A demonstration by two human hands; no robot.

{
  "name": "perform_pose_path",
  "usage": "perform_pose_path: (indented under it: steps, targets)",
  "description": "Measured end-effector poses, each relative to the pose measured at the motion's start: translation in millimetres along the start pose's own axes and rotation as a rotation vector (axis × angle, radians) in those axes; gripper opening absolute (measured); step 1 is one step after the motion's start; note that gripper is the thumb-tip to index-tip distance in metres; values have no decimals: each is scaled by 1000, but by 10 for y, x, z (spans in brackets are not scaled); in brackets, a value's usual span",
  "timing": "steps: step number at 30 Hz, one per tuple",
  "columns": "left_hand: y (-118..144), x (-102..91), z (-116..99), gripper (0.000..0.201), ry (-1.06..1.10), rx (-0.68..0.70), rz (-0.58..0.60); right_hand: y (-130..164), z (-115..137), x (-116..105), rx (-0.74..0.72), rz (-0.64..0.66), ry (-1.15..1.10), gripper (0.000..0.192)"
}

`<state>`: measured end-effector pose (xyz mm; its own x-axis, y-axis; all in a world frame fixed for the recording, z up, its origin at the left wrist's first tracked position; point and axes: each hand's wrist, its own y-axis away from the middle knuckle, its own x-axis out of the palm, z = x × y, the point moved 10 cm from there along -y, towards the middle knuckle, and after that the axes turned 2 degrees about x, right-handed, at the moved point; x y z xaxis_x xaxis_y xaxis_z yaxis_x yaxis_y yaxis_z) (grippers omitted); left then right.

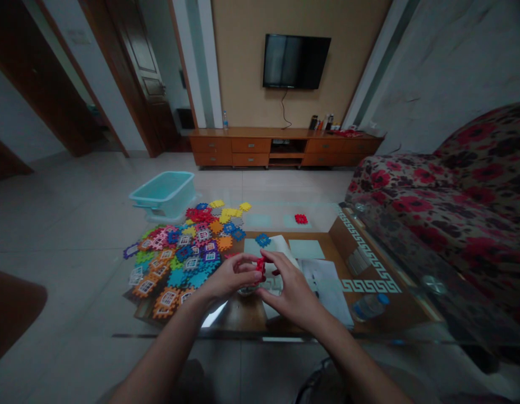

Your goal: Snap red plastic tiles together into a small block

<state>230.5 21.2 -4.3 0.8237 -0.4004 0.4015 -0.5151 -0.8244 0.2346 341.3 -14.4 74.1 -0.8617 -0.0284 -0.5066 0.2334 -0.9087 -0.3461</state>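
Observation:
Over the glass table (394,320), small red interlocking plastic tiles (260,269) are held up between my two hands. The thumb and fingers of my left hand (232,275) pinch them from the left. My right hand (291,286) is curled round their right side, its index finger at the top and its thumb lower down. How the red pieces join is too small to make out. Beyond my hands lies a blue tile (263,240), and farther back a red tile (300,219). To the left spreads a pile of coloured tiles (192,264), several with white window inserts.
A teal plastic bin (167,196) stands beyond the pile. A water bottle (369,307) with a blue cap and some papers (325,286) show to the right. A floral sofa (436,224) borders the right side; a wooden TV cabinet (251,147) stands by the far wall.

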Motion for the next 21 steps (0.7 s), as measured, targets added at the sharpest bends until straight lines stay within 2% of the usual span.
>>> perform_pose_path:
  steps: [5,13,21]
  targets:
    - [-1,-29,74,48,-15,-18,12,-4,-16,7,8,-17,2,60]
    - [9,-36,81,48,-9,-51,-2,5,-32,4,9,-17,29,62]
    - [-4,-50,85,53,-8,-40,12,15,23,13,-77,-20,89,62]
